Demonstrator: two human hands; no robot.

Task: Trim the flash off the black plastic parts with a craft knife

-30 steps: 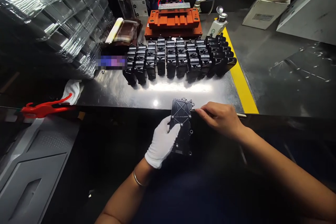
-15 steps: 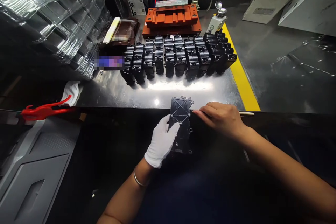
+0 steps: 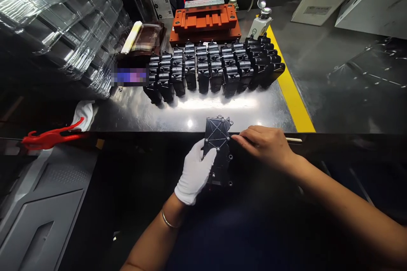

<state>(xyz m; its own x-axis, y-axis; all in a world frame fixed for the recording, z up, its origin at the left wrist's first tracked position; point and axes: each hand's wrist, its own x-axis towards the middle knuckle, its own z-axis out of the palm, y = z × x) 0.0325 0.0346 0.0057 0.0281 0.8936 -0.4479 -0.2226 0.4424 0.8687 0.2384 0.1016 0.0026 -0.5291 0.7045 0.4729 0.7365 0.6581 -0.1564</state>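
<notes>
A flat black plastic housing point(image 3: 219, 163) with cross ribs and small metal-ringed holes is held upright by my left hand point(image 3: 194, 173). That hand wears a white glove, with the thumb across the housing's face. My bare right hand point(image 3: 265, 142) pinches a thin stick whose pale end point(image 3: 294, 139) sticks out behind the hand. The stick's front end is at or close to the housing's right edge; whether it touches I cannot tell. Several similar black housings point(image 3: 203, 70) stand in rows on the metal bench point(image 3: 152, 116) beyond my hands.
An orange fixture point(image 3: 205, 21) stands behind the rows, beside a white pump bottle point(image 3: 260, 23). Stacked clear plastic trays point(image 3: 63, 21) rise at the left. Red-handled pliers or a similar tool point(image 3: 51, 137) lies lower left. Yellow tape point(image 3: 292, 97) marks the bench at right.
The view has shifted slightly. My right hand has moved a little down and left with the stick, nearer the housing. My left hand keeps the same hold.
</notes>
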